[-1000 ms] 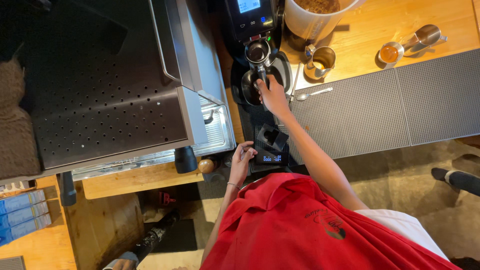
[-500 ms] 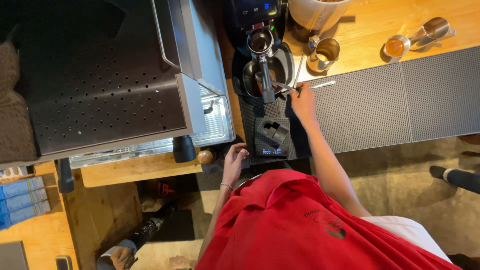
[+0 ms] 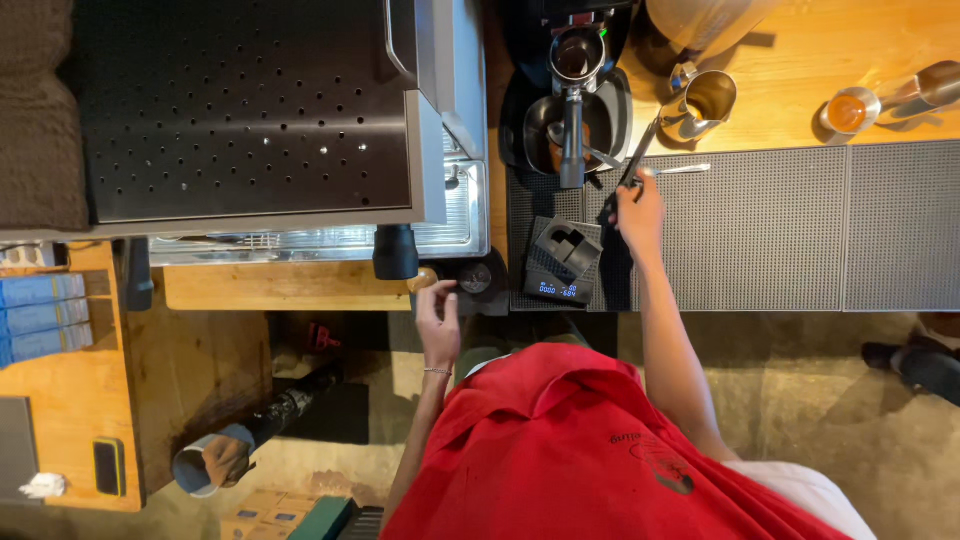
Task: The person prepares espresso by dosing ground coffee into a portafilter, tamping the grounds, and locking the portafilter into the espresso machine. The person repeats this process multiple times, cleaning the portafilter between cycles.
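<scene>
My right hand (image 3: pixel 640 208) is over the grey rubber mat (image 3: pixel 760 230) and is closed on a thin dark tool (image 3: pixel 636 152) that points up toward a small steel pitcher (image 3: pixel 705 100). Just left of it, a portafilter (image 3: pixel 572 90) rests on the black grinder (image 3: pixel 560 30), handle pointing toward me. A small black scale (image 3: pixel 560 265) with a lit display sits below the portafilter. My left hand (image 3: pixel 438 322) is at the counter edge, fingers loose, fingertips touching a round wooden knob (image 3: pixel 424 279). A red shirt covers my torso.
A large steel espresso machine (image 3: pixel 250 110) with a drip tray (image 3: pixel 330 240) fills the left. A small glass of amber liquid (image 3: pixel 848 110) and a metal cup stand on the wooden counter at the right. Another person's dark shoe (image 3: pixel 915 362) is on the floor at the right.
My right hand has left the portafilter handle, moved right onto the mat and taken hold of the thin dark tool. My left hand stayed by the counter edge.
</scene>
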